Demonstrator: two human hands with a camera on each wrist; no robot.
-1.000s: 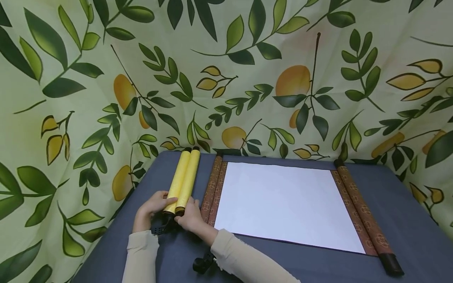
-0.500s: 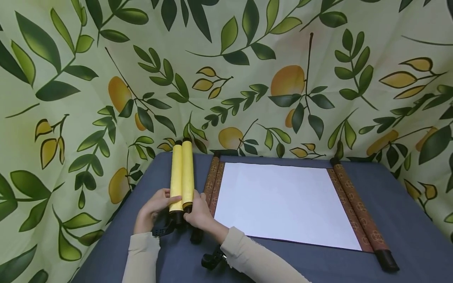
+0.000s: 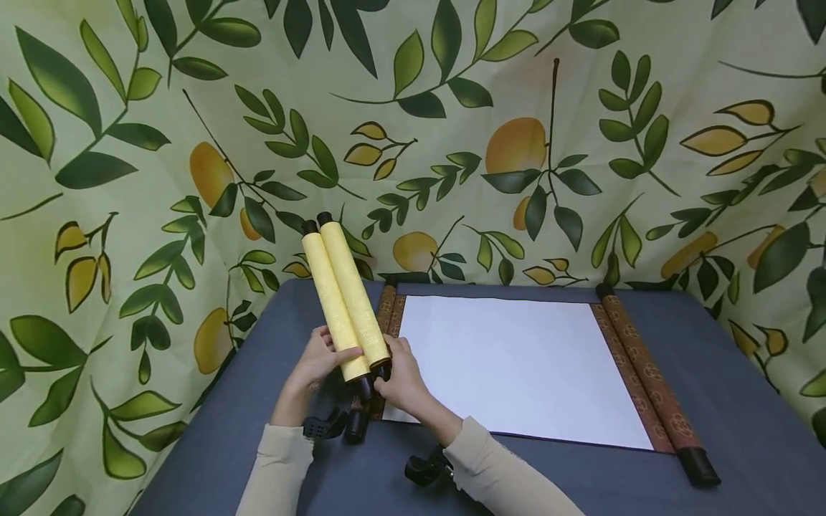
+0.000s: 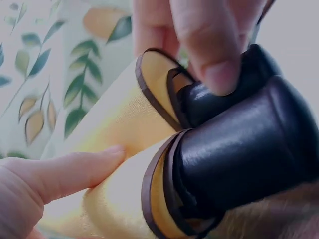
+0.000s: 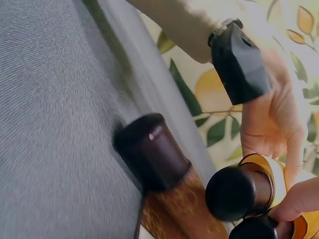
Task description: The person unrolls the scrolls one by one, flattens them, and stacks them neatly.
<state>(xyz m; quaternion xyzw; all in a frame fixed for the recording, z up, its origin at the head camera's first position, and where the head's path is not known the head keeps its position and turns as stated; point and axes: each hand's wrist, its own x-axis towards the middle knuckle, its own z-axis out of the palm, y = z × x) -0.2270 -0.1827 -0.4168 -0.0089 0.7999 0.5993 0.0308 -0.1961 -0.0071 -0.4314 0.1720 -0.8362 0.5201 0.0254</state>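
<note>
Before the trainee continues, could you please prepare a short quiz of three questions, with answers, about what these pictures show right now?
1. Multiple choice. How do the near end knobs of the two yellow rolls look?
A) white
B) very dark
C) bright red

2. True or false: the white sheet is rolled up tightly.

3. Short answer: which hand has a finger or thumb on one of those knobs?

Key:
1. B.
2. False. It lies spread out between two brown patterned rolls.
3. The right hand; the left hand has its thumb on the yellow surface.
</note>
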